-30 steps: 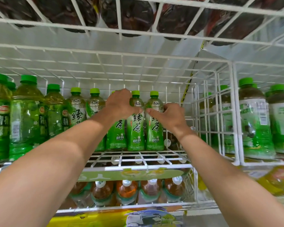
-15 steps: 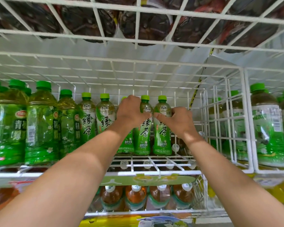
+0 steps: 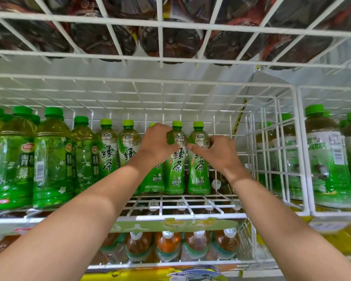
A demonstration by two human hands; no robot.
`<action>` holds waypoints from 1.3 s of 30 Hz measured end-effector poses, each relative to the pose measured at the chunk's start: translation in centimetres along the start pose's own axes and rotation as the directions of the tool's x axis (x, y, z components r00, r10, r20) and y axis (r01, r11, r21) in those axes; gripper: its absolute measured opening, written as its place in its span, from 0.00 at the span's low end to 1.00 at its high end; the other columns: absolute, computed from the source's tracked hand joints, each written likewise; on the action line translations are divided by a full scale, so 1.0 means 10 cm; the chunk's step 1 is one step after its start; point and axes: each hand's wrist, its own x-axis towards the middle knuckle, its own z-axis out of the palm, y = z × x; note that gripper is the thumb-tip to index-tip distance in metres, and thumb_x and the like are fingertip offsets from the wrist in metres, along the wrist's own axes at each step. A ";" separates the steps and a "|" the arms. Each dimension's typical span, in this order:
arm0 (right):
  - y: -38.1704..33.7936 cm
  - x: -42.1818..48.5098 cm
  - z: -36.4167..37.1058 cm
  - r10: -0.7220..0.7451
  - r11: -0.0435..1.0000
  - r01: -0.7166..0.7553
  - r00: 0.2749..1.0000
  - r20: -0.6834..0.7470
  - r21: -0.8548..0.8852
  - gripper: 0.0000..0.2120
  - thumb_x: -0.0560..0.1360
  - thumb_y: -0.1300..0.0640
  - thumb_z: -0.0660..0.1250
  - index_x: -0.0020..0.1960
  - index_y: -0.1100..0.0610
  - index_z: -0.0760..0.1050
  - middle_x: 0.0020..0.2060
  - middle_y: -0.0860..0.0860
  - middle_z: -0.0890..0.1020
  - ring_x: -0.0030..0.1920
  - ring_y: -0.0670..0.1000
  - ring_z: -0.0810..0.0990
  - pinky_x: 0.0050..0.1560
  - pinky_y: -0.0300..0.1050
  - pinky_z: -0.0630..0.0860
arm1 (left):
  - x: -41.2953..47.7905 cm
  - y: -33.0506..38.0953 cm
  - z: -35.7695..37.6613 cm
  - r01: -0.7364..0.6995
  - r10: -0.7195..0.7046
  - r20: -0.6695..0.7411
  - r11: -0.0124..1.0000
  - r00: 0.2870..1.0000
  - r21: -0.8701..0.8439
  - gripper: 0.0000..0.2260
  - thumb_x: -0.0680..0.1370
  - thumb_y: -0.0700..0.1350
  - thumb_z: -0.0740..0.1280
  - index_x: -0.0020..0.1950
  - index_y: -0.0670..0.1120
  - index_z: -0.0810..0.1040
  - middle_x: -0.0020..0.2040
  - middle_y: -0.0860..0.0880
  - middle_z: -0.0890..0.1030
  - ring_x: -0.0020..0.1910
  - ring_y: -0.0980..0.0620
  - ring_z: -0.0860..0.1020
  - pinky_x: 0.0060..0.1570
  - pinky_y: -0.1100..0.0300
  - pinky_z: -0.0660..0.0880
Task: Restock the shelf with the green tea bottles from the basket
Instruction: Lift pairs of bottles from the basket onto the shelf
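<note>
Several green tea bottles with light green caps stand in a row at the back of the white wire shelf (image 3: pixel 182 216). My left hand (image 3: pixel 157 145) grips the upper part of one green tea bottle (image 3: pixel 175 173). My right hand (image 3: pixel 219 153) grips the shoulder of the green tea bottle (image 3: pixel 198 175) beside it on the right. Both bottles stand upright on the shelf and touch each other. Another green tea bottle sits mostly hidden behind my left wrist. The basket is out of view.
Larger green bottles (image 3: pixel 51 159) fill the left of the shelf. A wire divider (image 3: pixel 272 151) bounds the right, with other green bottles (image 3: pixel 326 159) beyond. Dark bottles (image 3: pixel 166 41) lie on the rack above, amber tea bottles (image 3: pixel 166 246) below. The shelf's front rows are bare wire.
Both hands stay on the same two bottles. The view has tilted and the shelf sits lower in the frame; the bottles have barely shifted.
</note>
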 end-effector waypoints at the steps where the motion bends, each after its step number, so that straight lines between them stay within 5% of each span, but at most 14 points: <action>1: 0.00 -0.01 0.00 0.002 1.000 -0.002 1.000 0.007 -0.001 0.19 0.68 0.35 0.76 0.40 0.52 0.83 0.29 0.50 0.83 0.31 0.47 0.82 0.38 0.40 0.78 | -0.01 0.00 -0.02 -0.003 0.003 0.007 1.000 1.000 -0.006 0.07 0.73 0.44 0.76 0.49 0.45 0.83 0.38 0.52 0.76 0.42 0.49 0.77 0.42 0.58 0.73; 9: -0.07 -0.06 -0.01 0.033 0.999 -0.033 0.999 0.000 0.014 0.16 0.69 0.37 0.77 0.35 0.48 0.79 0.25 0.44 0.78 0.26 0.42 0.74 0.29 0.36 0.66 | 0.00 0.10 -0.05 0.047 -0.048 0.041 0.998 0.998 0.033 0.08 0.72 0.43 0.76 0.46 0.44 0.80 0.46 0.46 0.79 0.47 0.45 0.80 0.48 0.51 0.79; 14: -0.23 -0.02 -0.07 0.139 0.983 -0.125 0.986 0.097 -0.138 0.24 0.70 0.35 0.74 0.34 0.54 0.73 0.26 0.49 0.75 0.27 0.47 0.73 0.30 0.42 0.71 | -0.01 0.18 -0.24 0.098 -0.098 0.197 0.995 0.976 0.013 0.10 0.76 0.50 0.73 0.46 0.44 0.79 0.43 0.48 0.78 0.39 0.51 0.78 0.35 0.58 0.72; 18: -0.35 -0.06 -0.23 0.152 0.967 -0.101 0.965 0.211 -0.235 0.24 0.75 0.33 0.68 0.47 0.56 0.76 0.27 0.51 0.75 0.24 0.45 0.75 0.33 0.40 0.74 | -0.14 0.23 -0.57 0.061 -0.076 0.273 0.996 0.959 0.063 0.14 0.80 0.52 0.68 0.38 0.48 0.75 0.38 0.50 0.75 0.35 0.54 0.73 0.33 0.60 0.65; 20: -0.39 -0.12 -0.33 0.128 0.964 -0.061 0.960 0.251 -0.261 0.28 0.78 0.35 0.65 0.56 0.60 0.78 0.33 0.54 0.81 0.29 0.46 0.81 0.34 0.35 0.73 | -0.19 0.20 -0.75 0.031 -0.066 0.276 0.991 0.959 0.130 0.16 0.81 0.56 0.65 0.40 0.46 0.74 0.40 0.49 0.74 0.39 0.50 0.74 0.36 0.58 0.65; 22: -0.48 -0.21 -0.44 0.092 0.941 0.003 0.960 0.264 -0.338 0.31 0.79 0.35 0.62 0.66 0.61 0.75 0.50 0.57 0.85 0.45 0.52 0.85 0.50 0.39 0.78 | -0.29 0.21 -0.93 0.006 -0.062 0.285 0.982 0.957 0.191 0.18 0.81 0.58 0.63 0.44 0.44 0.76 0.43 0.47 0.77 0.42 0.47 0.77 0.37 0.57 0.67; 25: -0.70 -0.36 -0.60 0.011 0.901 0.120 0.954 0.300 -0.416 0.33 0.80 0.35 0.59 0.74 0.60 0.69 0.68 0.58 0.77 0.64 0.57 0.79 0.64 0.48 0.74 | -0.49 0.29 -1.16 -0.041 -0.066 0.327 0.950 0.943 0.310 0.22 0.83 0.60 0.59 0.59 0.42 0.77 0.57 0.46 0.79 0.57 0.45 0.78 0.51 0.54 0.74; 28: -0.90 -0.53 -0.70 -0.049 0.876 0.204 0.939 0.340 -0.437 0.35 0.80 0.35 0.59 0.76 0.60 0.67 0.75 0.57 0.69 0.72 0.59 0.72 0.69 0.50 0.71 | -0.73 0.39 -1.33 -0.067 -0.057 0.331 0.934 0.942 0.351 0.23 0.83 0.61 0.57 0.66 0.44 0.76 0.63 0.46 0.78 0.61 0.44 0.77 0.62 0.49 0.74; 34: -1.18 -0.97 -0.78 -0.110 0.837 0.310 0.902 0.417 -0.450 0.35 0.79 0.33 0.59 0.76 0.56 0.65 0.74 0.58 0.70 0.72 0.60 0.70 0.70 0.58 0.71 | -1.19 0.45 -1.58 -0.117 -0.013 0.336 0.925 0.942 0.363 0.27 0.76 0.69 0.55 0.60 0.51 0.79 0.57 0.46 0.83 0.51 0.47 0.82 0.54 0.48 0.79; 39: -1.33 -1.34 -0.78 -0.131 0.780 0.360 0.894 0.428 -0.512 0.36 0.79 0.31 0.56 0.76 0.57 0.65 0.70 0.58 0.74 0.68 0.60 0.75 0.64 0.57 0.76 | -1.50 0.62 -1.73 -0.211 0.083 0.277 0.857 0.957 0.470 0.26 0.81 0.63 0.59 0.70 0.47 0.74 0.64 0.42 0.79 0.60 0.43 0.78 0.61 0.48 0.76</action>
